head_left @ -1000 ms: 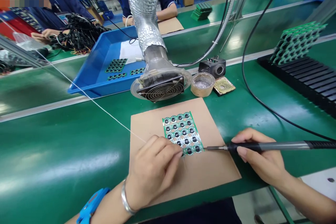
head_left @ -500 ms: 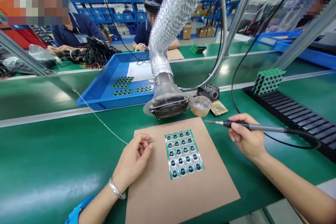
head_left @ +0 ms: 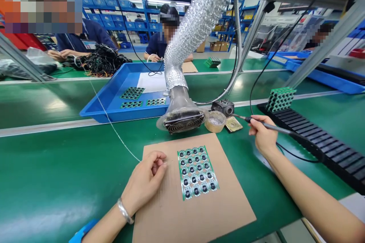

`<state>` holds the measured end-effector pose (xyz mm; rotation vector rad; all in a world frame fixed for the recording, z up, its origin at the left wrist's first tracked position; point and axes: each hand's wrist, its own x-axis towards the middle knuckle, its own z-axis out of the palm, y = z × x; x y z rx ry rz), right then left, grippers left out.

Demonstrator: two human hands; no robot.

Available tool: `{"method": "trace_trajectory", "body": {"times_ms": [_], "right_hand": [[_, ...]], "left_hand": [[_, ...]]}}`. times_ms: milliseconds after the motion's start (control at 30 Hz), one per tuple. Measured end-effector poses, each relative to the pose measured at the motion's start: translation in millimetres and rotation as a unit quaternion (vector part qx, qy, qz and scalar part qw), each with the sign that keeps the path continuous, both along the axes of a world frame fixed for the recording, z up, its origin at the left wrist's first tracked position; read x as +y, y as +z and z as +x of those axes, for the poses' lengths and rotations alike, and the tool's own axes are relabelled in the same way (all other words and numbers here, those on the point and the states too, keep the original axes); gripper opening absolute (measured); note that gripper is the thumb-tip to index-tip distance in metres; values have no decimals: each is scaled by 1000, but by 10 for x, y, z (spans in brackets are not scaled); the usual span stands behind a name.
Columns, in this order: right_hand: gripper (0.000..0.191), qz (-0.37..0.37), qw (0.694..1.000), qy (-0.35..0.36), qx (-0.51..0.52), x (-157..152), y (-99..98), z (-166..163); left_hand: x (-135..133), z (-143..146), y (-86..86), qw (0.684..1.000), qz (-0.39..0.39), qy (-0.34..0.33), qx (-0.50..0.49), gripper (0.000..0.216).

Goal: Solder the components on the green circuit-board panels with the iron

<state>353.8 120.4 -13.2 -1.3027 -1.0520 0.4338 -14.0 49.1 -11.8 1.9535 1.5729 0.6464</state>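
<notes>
**Soldering iron (head_left: 281, 129) held up by the yellow pad (head_left: 234, 124), away from the green board (head_left: 196, 175)**

The green board is laid flat on a sheet of cardboard (head_left: 228, 212), which is spread on the green tabletop (head_left: 71, 167). Rows of small black parts can be seen on it. It is not touched by either hand.

The soldering iron is gripped like a pen in the right hand (head_left: 264, 135), with the fingers closed around it. Its thin tip is pointed left, close to the black box (head_left: 222, 107) and the yellow pad. Whether one of these is touched by the tip cannot be told. A round tub (head_left: 214, 127) is set just beside them, near the fan (head_left: 185, 122).

The left hand (head_left: 146, 184) is held over the cardboard, just left of the green board. Its fingers are curled in, and a thin wire (head_left: 115, 129) seems to be pinched between the thumb and first finger.

The step in hand looks like a stop at the pad, where the tip may be cleaned. For work on the green board, the tip would need to be brought back over it, and the wire end held close to the tip. A steady right hand would be needed.
</notes>
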Motion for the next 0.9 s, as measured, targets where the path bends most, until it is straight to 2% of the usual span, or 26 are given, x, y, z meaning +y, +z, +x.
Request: {"method": "trace_trajectory", "body": {"times_ms": [167, 300, 433, 533, 667, 700, 767, 833, 900], "right_hand": [[26, -73, 994, 41, -65, 308, 27, -86], [27, -96, 988, 17, -116, 423, 57, -242], [33, -134, 986, -10, -102, 327, 101, -306], [26, -213, 975, 38, -51, 113, 152, -368], [25, -321, 934, 155, 22, -298, 269, -587], [28, -353, 914, 194, 43, -398, 305, -659], [32, -427, 853, 270, 127, -559, 374, -797], [35, -456, 819, 310, 157, -645, 419, -907], [36, -463, 805, 334, 162, -654, 419, -981]], "left_hand": [[-32, 40, 21, 1000, -14, -7, 14, 17], [-57, 55, 13, 999, 0, -27, 37, 15], [-51, 55, -8, 997, 32, -51, 49, 14], [-58, 66, -11, 995, 43, -60, 59, 14], [-123, 107, -3, 993, 36, -81, 72, 14], [-144, 120, -3, 992, 36, -92, 73, 17], [-180, 145, -7, 990, 34, -112, 78, 22], [-200, 165, -15, 989, 26, -118, 83, 25], [-204, 178, -21, 990, 18, -116, 84, 25]]}}
